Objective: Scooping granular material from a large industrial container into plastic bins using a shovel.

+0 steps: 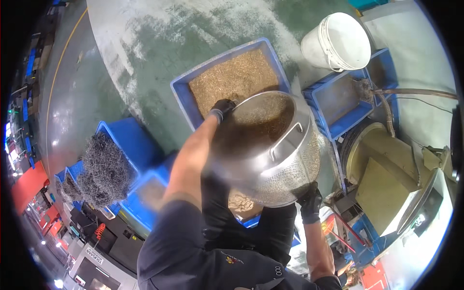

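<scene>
In front of me a large metal basket (289, 176) with perforated walls hangs tilted, its mouth turned away from me. Golden-brown metal chips (270, 130) show inside, partly blurred. My left hand (223, 109), in a black glove, is closed on the basket's rim at its left side. Gloved as well, my right hand (309, 199) grips the lower right edge near the base; some of its fingers are hidden. A bare loop handle (285, 141) stands on the wall facing me. Just beyond lies a blue crate (182, 102) filled with similar chips (234, 72).
Tangled grey metal shavings (104, 169) heap over blue bins (128, 142) on the left. A white bucket (316, 48) stands at the far right by another blue crate (345, 123). Beige machinery (391, 181) is on the right. Below the basket sits a container of pale golden material (244, 203).
</scene>
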Demonstrator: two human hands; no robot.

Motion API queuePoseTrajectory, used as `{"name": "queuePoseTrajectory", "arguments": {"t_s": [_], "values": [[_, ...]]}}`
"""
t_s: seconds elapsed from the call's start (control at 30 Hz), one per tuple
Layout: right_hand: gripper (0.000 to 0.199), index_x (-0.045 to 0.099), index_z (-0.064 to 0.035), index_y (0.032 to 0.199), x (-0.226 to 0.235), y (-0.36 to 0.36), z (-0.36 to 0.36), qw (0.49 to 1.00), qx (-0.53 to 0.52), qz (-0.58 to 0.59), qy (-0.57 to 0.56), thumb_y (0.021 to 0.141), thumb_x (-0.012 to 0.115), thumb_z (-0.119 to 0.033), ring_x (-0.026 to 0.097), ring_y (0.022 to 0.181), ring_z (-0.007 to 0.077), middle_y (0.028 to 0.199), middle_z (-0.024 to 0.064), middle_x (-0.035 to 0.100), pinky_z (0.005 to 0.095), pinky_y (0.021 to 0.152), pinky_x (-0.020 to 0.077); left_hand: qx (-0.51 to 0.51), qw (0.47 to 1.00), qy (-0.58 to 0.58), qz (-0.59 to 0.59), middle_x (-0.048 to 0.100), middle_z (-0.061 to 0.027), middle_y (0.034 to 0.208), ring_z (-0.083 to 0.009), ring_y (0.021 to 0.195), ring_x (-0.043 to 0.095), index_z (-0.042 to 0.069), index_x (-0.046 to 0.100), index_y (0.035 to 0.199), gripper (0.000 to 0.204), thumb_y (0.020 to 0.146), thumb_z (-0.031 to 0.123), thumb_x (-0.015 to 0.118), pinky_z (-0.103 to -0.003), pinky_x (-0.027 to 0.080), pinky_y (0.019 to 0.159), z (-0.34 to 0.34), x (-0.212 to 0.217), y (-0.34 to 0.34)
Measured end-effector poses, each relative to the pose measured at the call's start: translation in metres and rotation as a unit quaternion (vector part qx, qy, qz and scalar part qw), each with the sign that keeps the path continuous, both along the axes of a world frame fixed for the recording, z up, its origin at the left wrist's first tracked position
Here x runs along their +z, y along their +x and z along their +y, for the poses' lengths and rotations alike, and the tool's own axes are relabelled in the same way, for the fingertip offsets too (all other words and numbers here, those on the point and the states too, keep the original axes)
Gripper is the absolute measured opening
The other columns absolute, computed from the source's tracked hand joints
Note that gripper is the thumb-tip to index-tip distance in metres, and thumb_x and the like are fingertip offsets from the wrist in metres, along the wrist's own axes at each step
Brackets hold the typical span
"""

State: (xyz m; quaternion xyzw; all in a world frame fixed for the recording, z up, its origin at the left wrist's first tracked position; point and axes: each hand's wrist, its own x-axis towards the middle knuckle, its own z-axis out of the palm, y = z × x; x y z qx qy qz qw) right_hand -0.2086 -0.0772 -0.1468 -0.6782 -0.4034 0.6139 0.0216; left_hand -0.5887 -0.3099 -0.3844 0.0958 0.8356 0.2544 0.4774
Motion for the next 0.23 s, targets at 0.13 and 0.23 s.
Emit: {"name": "queuePoseTrajectory", "arguments": {"t_s": [0.13,0.23], "values": [[0.031,0.047,-0.0165,0.077,0.032,-0.047,-0.015,0.999,0.03,0.017,0.007,0.091,0.056,-0.042,0.04,0.045,0.0083,0.055,-0.0046,0.04,0.023,0.04,0.0294,0.006,0.988,0.14,0.059,0.066,-0.0184,0.102,-0.0272,0.095,0.063,0.008,0.066,0.109,0.045,0.085,0.045,0.056,-0.034,0.046,0.086,-0.013,0.017,-0.03],[0.029,0.047,-0.0163,0.079,0.04,-0.065,-0.022,0.999,0.019,0.042,0.012,0.091,0.057,-0.041,0.043,0.047,0.0083,0.055,-0.004,0.041,0.0224,0.041,0.0328,0.219,0.831,0.456,-0.229,0.055,-0.0194,0.127,-0.0264,0.112,0.055,0.017,0.049,0.134,0.062,0.085,0.054,0.058,-0.034,0.04,0.1,0.002,0.064,-0.013]]}}
